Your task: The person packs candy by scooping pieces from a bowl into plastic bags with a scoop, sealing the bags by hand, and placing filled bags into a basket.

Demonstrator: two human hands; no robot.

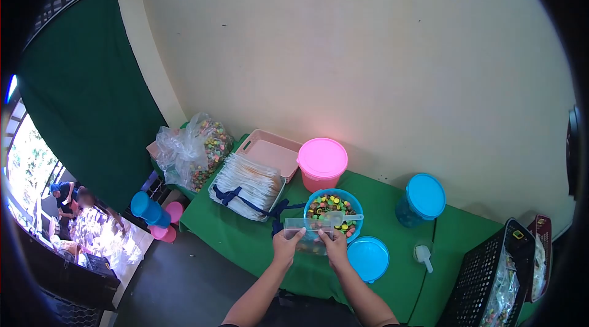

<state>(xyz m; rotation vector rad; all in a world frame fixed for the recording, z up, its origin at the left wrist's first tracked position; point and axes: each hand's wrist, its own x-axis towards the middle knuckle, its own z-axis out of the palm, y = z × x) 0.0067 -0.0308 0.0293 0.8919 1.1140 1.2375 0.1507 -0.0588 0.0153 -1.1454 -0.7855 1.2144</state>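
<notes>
My left hand (288,248) and my right hand (333,247) grip the two sides of a clear plastic bag (314,246), with fingers and thumbs closed on it. Small coloured pieces show dimly in or through its lower part. Just beyond the bag stands a blue tub (360,203) full of small multicoloured pieces that look like candies. A clear scoop (348,218) lies on top of them. The round blue lid (368,259) rests on the green cloth near my right hand. To the left, a stack of flat clear bags (251,180) sits in a tray, a dark blue ribbon across it.
Behind stand a pink lidded tub (323,164) and a pink tray (270,143). A large bag of candies (211,143) is at far left. Rightward are a blue-lidded jar (423,198), a white scoop (423,256) and a black basket (481,281) of bags. People sit outside, left.
</notes>
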